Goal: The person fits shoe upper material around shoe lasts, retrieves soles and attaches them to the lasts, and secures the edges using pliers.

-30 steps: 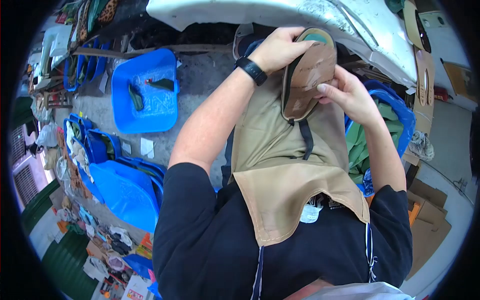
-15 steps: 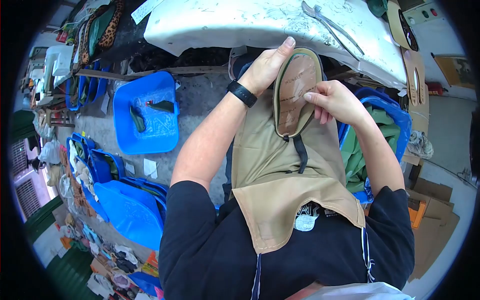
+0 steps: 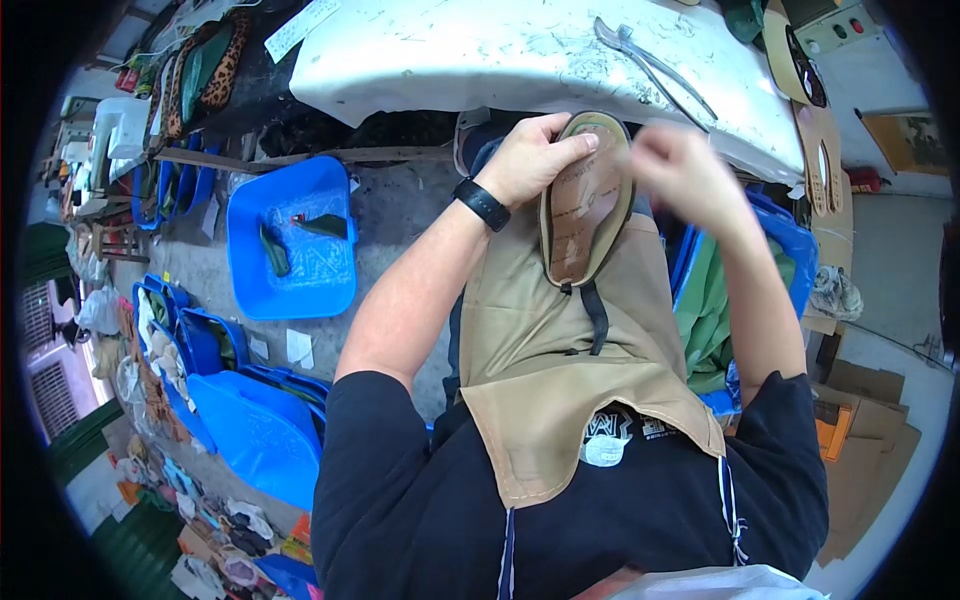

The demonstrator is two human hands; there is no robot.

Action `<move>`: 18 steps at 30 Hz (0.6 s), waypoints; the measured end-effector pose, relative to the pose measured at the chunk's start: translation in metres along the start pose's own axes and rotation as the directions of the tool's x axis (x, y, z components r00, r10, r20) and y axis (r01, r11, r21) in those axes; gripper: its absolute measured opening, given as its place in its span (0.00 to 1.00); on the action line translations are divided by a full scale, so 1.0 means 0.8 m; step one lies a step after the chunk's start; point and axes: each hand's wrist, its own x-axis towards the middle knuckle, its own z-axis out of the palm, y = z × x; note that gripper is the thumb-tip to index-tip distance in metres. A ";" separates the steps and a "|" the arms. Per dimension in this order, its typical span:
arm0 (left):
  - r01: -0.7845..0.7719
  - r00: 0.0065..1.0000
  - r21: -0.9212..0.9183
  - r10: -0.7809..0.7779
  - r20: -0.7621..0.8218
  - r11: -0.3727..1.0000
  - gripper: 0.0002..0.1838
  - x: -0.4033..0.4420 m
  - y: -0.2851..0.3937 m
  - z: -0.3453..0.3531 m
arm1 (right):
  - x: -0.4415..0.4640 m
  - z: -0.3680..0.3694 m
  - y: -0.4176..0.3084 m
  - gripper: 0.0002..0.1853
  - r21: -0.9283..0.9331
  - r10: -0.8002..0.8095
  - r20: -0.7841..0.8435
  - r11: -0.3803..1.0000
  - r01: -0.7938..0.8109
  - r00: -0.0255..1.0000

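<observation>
Held upside down over the apron is a shoe upper with olive edges around a brown, printed sole board. A black strap hangs from its near, narrow end. My left hand is closed around the far left edge, its thumb pressed on the board. My right hand is smeared by motion just off the shoe's right side; what its fingers hold, if anything, does not show. Beyond both hands, metal pincers lie on the white-covered bench.
The white-covered bench runs along the front. A blue bin with two dark green pieces stands on the floor at left, and more blue bins lie nearer. Green pieces fill a bin by my right arm. Cardboard leans at right.
My right hand has lifted off the board and moved up and outward. My left thumb has come down onto the board. The shoe sits slightly lower in view.
</observation>
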 end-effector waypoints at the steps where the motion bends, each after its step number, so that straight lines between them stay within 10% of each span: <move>1: -0.004 1.000 0.000 0.004 0.003 1.000 0.16 -0.002 0.000 0.001 | 0.023 -0.008 0.026 0.16 0.003 -0.114 -0.238 0.993 0.119 0.964; 8: -0.018 1.000 -0.058 0.019 0.011 0.998 0.15 -0.014 0.004 0.005 | 0.115 -0.009 0.114 0.28 -0.898 -0.633 -0.297 0.439 0.016 0.715; 11: 0.023 0.999 -0.152 -0.020 0.026 0.988 0.14 -0.014 0.009 0.007 | 0.085 -0.022 0.076 0.27 -0.288 -0.246 -0.399 0.948 0.134 0.883; 18: 0.029 0.999 -0.091 -0.025 0.043 0.995 0.13 -0.002 0.002 0.001 | -0.026 -0.022 0.034 0.13 0.415 0.090 -0.160 0.909 -0.016 0.983</move>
